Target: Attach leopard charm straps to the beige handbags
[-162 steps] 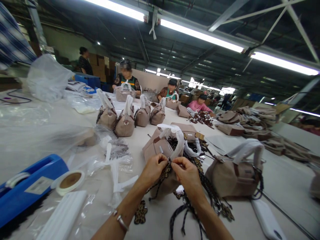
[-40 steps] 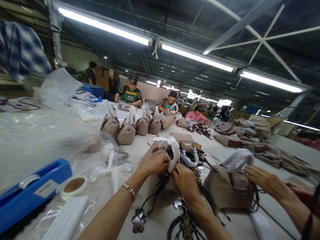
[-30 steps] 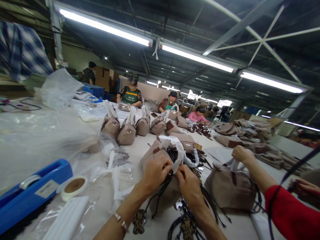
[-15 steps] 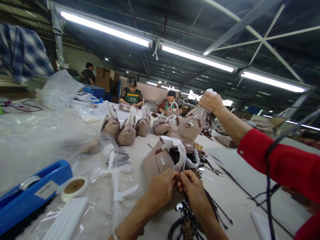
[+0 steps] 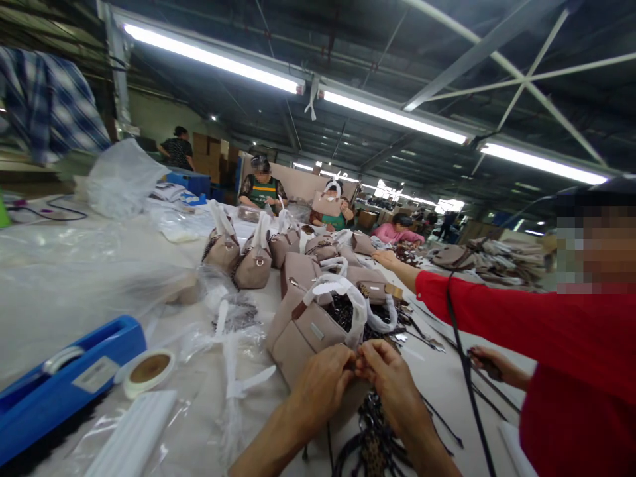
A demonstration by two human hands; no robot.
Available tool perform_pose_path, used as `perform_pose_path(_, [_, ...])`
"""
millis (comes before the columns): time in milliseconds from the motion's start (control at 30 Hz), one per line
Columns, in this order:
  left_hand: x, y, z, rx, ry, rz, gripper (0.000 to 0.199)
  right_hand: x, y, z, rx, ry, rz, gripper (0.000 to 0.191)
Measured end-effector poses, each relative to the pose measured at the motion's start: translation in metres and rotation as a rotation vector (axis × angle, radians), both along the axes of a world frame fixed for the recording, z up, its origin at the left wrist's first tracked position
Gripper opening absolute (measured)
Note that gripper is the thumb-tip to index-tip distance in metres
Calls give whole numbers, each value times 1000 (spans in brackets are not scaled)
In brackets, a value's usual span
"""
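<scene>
A beige handbag (image 5: 293, 341) with a white-wrapped handle (image 5: 362, 311) sits tilted on the table in front of me. At its near right side, my left hand (image 5: 322, 377) and my right hand (image 5: 390, 381) meet with fingertips pinched together. Whatever small part they grip is hidden between the fingers. Dark cords with a leopard-patterned piece (image 5: 372, 447) lie below my right hand. Just behind the near bag are another beige bag (image 5: 298, 271) and a pile of dark chains or straps (image 5: 342, 311).
Several wrapped-handle bags (image 5: 253, 265) stand farther back. On the left are a blue tape dispenser (image 5: 104, 354), a tape roll (image 5: 149, 372), a white strip stack (image 5: 132, 437) and clear plastic (image 5: 99, 285). A co-worker's red sleeve (image 5: 497, 311) reaches across from the right; others sit opposite.
The co-worker in red has leaned into view; their raised hand, which held a bag, is now lower and farther back. The near bag has shifted left. A person opposite has lifted a bag.
</scene>
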State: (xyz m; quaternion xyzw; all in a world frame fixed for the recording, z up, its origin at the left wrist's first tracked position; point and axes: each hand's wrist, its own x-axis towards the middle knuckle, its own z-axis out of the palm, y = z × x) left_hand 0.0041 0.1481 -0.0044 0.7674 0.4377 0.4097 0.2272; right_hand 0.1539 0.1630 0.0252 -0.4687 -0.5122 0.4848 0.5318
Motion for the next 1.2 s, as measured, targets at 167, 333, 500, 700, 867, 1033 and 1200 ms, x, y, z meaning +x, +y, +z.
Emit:
perform_pose_path(167, [-11, -10, 14, -9, -109, 16, 20, 4, 1, 2, 92, -265, -115, 36])
perform_pose_path(333, [-15, -11, 25, -96, -359, 69, 11, -12, -1, 3, 73, 18, -88, 38])
perform_pose_path(500, [-18, -2, 24, -332, -702, -13, 16, -19, 5, 3, 8, 465, -103, 42])
perform_pose_path(700, [-24, 2, 25, -427, -1052, -38, 34, -18, 4, 6, -19, 568, -45, 38])
perform_pose_path(867, [-27, 4, 16, -468, -1148, 19, 36, -22, -3, 1, 10, 307, -18, 38])
perform_pose_path(1033, [-33, 6, 9, -497, -1189, 0, 33, -23, -8, -1, 216, 9, 44, 21])
perform_pose_path(1200, [-43, 3, 13, -493, -1235, -9, 33, -24, -9, -1, 281, 207, 60, 14])
